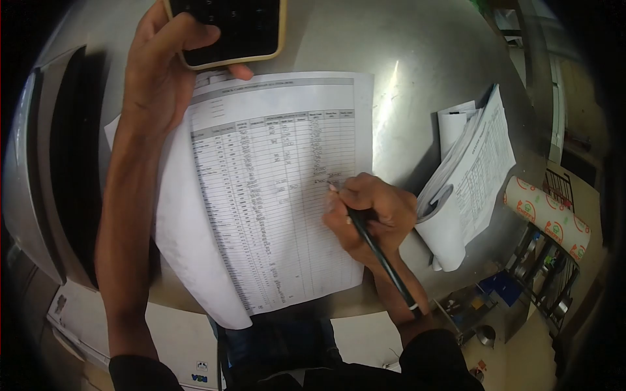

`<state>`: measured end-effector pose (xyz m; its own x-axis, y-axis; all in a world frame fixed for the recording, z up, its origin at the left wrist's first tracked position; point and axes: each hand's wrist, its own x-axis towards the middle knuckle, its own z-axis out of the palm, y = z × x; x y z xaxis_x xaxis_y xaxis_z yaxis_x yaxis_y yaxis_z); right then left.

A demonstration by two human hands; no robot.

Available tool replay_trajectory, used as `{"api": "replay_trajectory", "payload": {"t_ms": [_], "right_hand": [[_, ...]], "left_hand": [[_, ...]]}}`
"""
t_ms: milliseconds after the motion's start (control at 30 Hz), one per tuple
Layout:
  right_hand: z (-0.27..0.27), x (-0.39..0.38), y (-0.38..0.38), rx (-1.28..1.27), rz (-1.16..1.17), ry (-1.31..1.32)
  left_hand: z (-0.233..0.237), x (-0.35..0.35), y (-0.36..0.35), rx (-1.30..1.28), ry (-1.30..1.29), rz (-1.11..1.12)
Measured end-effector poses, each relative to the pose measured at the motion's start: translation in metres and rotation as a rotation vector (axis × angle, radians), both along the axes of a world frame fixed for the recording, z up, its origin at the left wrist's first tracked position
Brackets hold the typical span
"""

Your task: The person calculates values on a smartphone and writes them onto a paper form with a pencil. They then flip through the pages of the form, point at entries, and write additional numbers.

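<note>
In the head view my left hand (160, 72) grips a phone (244, 39) in a pale case at the top. Its thumb lies over the dark screen, where a few digits show. My right hand (375, 212) is closed around a dark pencil (378, 251), whose tip meets a printed table sheet (326, 247). Handwritten figures fill parts of several columns on that sheet. The sheet's left side is curled over, and my left forearm crosses its upper left corner.
A metal table (332, 45) lies under the papers. To the right sits a folded stack of printed sheets (469, 176). Beyond the table's right edge are a roll with red print (548, 215) and a rack with metal utensils (554, 274). A dark panel (72, 176) stands on the left.
</note>
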<state>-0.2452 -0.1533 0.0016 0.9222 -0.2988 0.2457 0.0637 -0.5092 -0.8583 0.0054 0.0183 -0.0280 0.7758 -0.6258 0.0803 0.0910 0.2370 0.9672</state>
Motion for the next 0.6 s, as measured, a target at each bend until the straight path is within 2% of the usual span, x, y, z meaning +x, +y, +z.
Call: {"api": "replay_trajectory", "payload": {"t_ms": [33,67,167,267,367,600], "right_hand": [[0.001,-0.002,-0.002,-0.002,-0.013,0.037],[-0.002,-0.004,-0.003,0.024,0.002,0.017],[0.0,0.002,0.0,-0.004,0.046,-0.046],[-0.004,0.003,0.001,0.004,0.065,-0.078],[-0.001,0.005,0.004,-0.008,0.056,-0.085],[-0.005,0.003,0.003,0.015,0.077,-0.037]], "left_hand": [[0.0,-0.001,-0.001,-0.009,0.002,0.047],[0.006,0.002,0.0,-0.001,0.025,-0.104],[0.027,-0.008,-0.026,-0.347,0.222,-0.078],[0.025,-0.009,-0.025,-0.341,0.222,-0.074],[0.004,0.003,0.0,-0.006,-0.004,-0.107],[-0.002,0.005,0.003,0.004,-0.01,-0.085]]}}
